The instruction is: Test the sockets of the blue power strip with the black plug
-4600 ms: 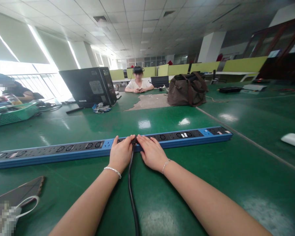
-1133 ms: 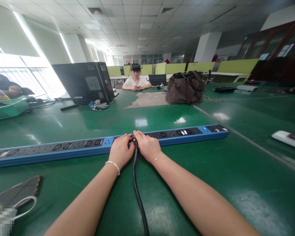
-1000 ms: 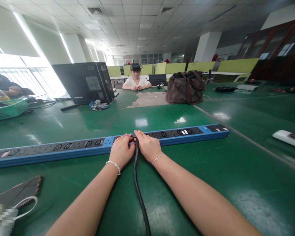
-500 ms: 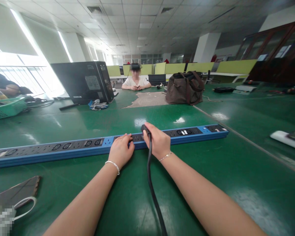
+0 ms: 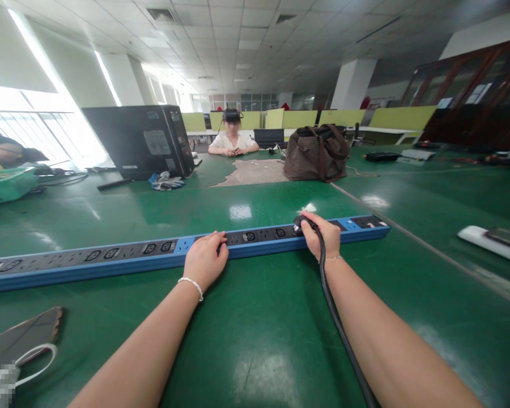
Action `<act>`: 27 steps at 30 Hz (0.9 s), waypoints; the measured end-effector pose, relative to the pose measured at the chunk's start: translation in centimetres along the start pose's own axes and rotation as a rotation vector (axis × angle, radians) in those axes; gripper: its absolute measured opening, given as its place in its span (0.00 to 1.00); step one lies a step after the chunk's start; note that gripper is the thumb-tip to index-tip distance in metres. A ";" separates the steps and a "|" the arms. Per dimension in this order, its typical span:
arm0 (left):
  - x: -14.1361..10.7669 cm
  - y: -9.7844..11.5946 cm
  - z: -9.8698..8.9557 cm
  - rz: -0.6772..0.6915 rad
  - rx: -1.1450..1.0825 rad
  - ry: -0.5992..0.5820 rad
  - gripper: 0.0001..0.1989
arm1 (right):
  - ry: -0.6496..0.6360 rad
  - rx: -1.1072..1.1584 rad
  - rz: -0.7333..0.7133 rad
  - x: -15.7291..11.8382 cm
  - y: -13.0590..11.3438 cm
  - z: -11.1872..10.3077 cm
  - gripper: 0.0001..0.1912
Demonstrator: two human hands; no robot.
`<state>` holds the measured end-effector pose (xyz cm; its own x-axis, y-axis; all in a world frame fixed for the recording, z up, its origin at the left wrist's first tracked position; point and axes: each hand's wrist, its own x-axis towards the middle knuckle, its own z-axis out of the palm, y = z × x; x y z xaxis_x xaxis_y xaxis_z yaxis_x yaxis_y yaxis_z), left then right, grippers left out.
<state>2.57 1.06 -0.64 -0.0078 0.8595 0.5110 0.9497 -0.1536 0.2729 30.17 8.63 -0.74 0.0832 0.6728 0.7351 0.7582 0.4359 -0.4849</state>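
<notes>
A long blue-and-black power strip (image 5: 255, 248) lies across the green table in front of me, its rows of sockets facing up. My left hand (image 5: 204, 262) is closed over the strip just right of a blue socket, fingers on the top and thumb at the near side. In my right hand (image 5: 325, 238) is a black power plug (image 5: 298, 223), pinched between thumb and fingers. The plug is tilted over the strip's right part with its metal pins showing, apart from the sockets. Its thick black cable (image 5: 335, 317) runs down toward me beside my right forearm.
A black computer case (image 5: 136, 141) and gloves (image 5: 165, 181) stand beyond the strip. Further off are a brown bag (image 5: 310, 153) and a seated person (image 5: 233, 141). A green basket (image 5: 8, 187) is left, a dark flat device (image 5: 29, 334) near left, a white bar-shaped object (image 5: 488, 241) right.
My right hand has moved right along the strip with the plug, whose pins now show. Sockets it covered are visible. My left hand stays on the strip; the view shifts slightly.
</notes>
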 end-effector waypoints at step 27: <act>-0.1 0.0 0.3 0.022 0.016 0.021 0.14 | -0.162 -0.279 -0.354 -1.7 -1.1 -0.8 0.19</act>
<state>2.65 1.09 -0.92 0.0072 0.8457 0.5336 0.9545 -0.1648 0.2483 29.77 6.55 -1.05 -0.2968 0.6060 0.7380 0.8683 0.4930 -0.0557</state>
